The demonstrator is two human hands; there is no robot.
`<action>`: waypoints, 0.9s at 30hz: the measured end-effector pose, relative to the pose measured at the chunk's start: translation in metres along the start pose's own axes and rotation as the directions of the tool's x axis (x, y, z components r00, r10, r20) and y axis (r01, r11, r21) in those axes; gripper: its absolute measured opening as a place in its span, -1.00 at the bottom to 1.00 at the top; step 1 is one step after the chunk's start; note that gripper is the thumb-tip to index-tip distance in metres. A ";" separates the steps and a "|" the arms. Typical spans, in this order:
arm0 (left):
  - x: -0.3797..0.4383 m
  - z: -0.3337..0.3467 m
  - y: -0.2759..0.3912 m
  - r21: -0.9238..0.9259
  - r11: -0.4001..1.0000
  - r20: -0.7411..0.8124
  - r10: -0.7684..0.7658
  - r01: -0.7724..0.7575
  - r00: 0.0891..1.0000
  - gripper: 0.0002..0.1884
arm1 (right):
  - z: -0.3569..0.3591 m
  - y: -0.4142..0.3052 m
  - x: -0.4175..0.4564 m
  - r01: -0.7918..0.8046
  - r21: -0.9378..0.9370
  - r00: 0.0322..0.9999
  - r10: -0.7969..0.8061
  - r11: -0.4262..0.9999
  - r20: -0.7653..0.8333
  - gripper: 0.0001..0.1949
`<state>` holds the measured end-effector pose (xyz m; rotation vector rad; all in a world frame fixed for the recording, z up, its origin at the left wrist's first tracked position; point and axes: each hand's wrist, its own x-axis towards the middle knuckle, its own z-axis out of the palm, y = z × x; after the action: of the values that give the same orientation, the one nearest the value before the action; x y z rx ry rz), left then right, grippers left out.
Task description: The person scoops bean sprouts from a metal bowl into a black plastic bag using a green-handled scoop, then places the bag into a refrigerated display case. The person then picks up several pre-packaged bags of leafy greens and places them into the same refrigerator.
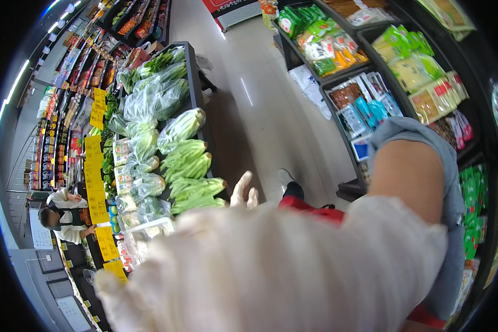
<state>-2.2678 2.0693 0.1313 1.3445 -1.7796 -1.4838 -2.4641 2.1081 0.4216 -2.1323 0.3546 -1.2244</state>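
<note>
My right hand (265, 269), in a whitish glove, fills the lower middle, very close and blurred; whether it holds anything is hidden. Beyond its upper edge show gloved fingers (243, 191), seemingly of my left hand, beside leafy lettuce (197, 186); the palm is hidden. The lettuce lies on a black produce stand (197, 79), with a bagged cabbage-like vegetable (182, 128) and more greens in clear plastic (157, 97). Near my right hand's blurred fingers is a white tray edge (168, 224). Yellow signs (94, 174) with writing line the stand's far side.
Black bins (321, 83) of packaged food stand at the upper right, with a white bag (311, 89) beneath. Tiled floor (249, 62) runs between; a shoe (286, 176) is on it. Another person (62, 216) is beyond the stand, at the left. Stocked shelves (72, 70) stand behind.
</note>
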 end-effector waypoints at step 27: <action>0.777 -0.177 0.199 -0.128 0.911 -0.493 0.285 -0.392 0.822 -0.29 | -0.512 0.730 0.179 -0.476 0.543 0.743 0.647 0.692 -0.173 -0.78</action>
<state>-2.5227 1.2903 0.1909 1.0787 -1.4001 -1.0208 -2.7427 1.2598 0.2497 -1.2270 0.7413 -1.1502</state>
